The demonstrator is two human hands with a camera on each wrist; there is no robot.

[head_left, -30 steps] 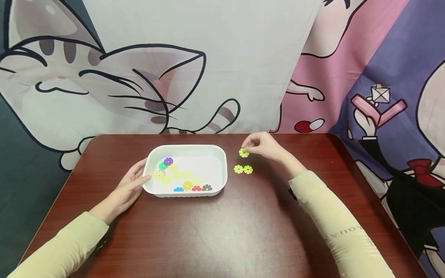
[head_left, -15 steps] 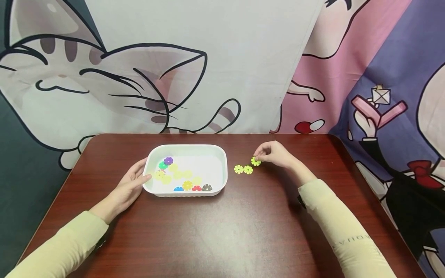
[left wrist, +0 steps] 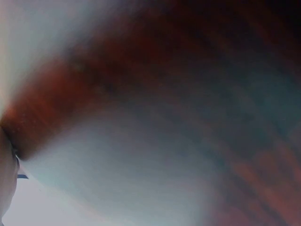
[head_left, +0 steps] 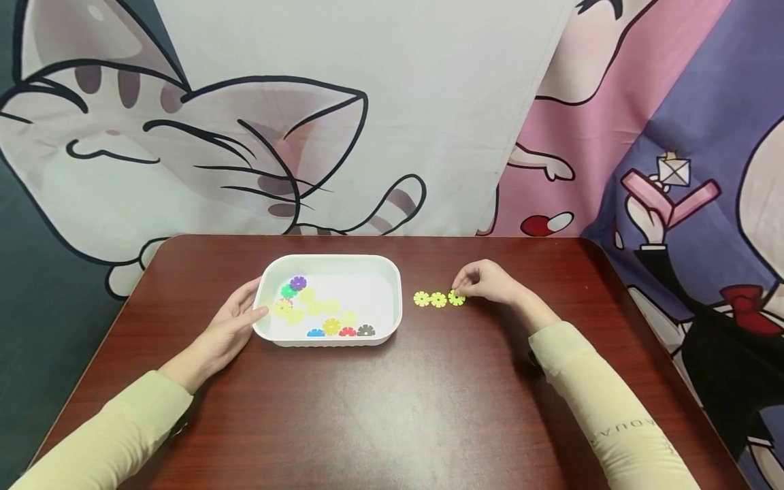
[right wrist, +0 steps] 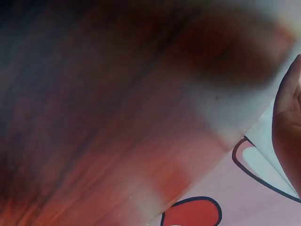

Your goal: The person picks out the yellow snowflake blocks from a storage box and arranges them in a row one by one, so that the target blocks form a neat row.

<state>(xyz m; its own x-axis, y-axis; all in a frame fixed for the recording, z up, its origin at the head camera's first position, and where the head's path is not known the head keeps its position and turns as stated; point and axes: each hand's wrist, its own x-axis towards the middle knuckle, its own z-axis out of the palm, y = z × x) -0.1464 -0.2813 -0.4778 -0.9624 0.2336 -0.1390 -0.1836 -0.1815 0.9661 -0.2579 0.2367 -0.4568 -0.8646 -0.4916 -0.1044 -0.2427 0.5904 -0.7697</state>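
In the head view my left hand [head_left: 222, 332] holds the left end of a white tray [head_left: 395, 299], thumb over the rim and fingers along the outer wall. My right hand [head_left: 491, 280] pinches a yellow-green snowflake disc [head_left: 455, 299] down at the tabletop. To its left, a second yellow-green disc [head_left: 437, 300] and a third disc [head_left: 421, 299] lie in line with it, right of the tray. The right fingertips cover the top of the pinched disc. Only the edge of the right hand [right wrist: 288, 122] shows in the right wrist view, with no disc visible there.
Inside the tray are several discs, among them a purple disc [head_left: 298, 282], a green disc [head_left: 288, 291], a red disc [head_left: 348, 331] and a grey disc [head_left: 365, 330]. The brown table [head_left: 380, 415] ends at a cartoon-printed cloth [head_left: 453, 109] behind it.
My right hand has carried the pinched disc right and then toward the front, from behind the two discs to the right end of their row. The left hand and tray stay put.
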